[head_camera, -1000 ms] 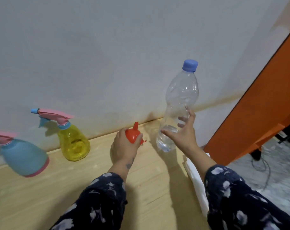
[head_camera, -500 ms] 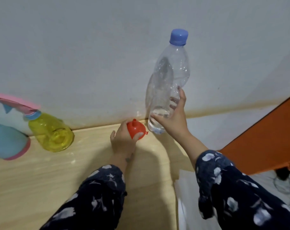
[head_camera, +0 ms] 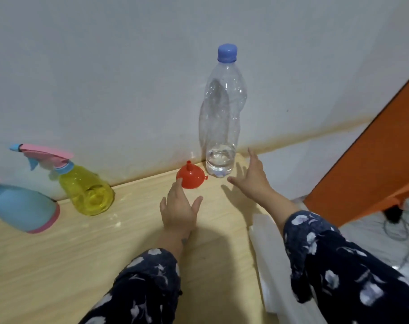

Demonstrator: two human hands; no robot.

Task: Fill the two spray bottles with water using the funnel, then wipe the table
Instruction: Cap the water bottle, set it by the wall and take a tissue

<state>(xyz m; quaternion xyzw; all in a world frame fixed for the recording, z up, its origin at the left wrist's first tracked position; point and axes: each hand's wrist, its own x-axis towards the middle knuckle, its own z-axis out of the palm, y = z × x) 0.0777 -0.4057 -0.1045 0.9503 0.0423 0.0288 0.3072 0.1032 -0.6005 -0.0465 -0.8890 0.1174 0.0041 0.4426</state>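
Just beyond the right hand (head_camera: 251, 178), whose straight, spread fingers grasp nothing, a tall clear plastic water bottle with a blue screw cap (head_camera: 222, 118) stands upright against the white wall (head_camera: 105, 66), apart from the fingertips. Only a shallow pool of water sits in its base; the rest of it looks empty and its side is dented. No label or writing shows on it.

Ahead of the left hand (head_camera: 177, 206), also released with fingers extended, a small red plastic funnel (head_camera: 191, 176) rests mouth-down on the light wooden table (head_camera: 70, 253), spout upward. One fingertip reaches its rim; whether it touches I cannot tell.

Well to the left of that hand stand two spray bottles near the wall. The yellow translucent spray bottle with a pink-and-blue trigger head (head_camera: 86, 192) does not show its contents clearly. Nearer the frame edge, the opaque light-blue spray bottle with a pink base ring (head_camera: 23, 209) is cut off at the left, its head mostly out of view, and its contents are hidden.

Under the right forearm lies something white (head_camera: 266, 249) at the table's edge, partly covered by the dark floral sleeve (head_camera: 339, 265) and hard to identify. An orange panel (head_camera: 374, 160) slants at far right.
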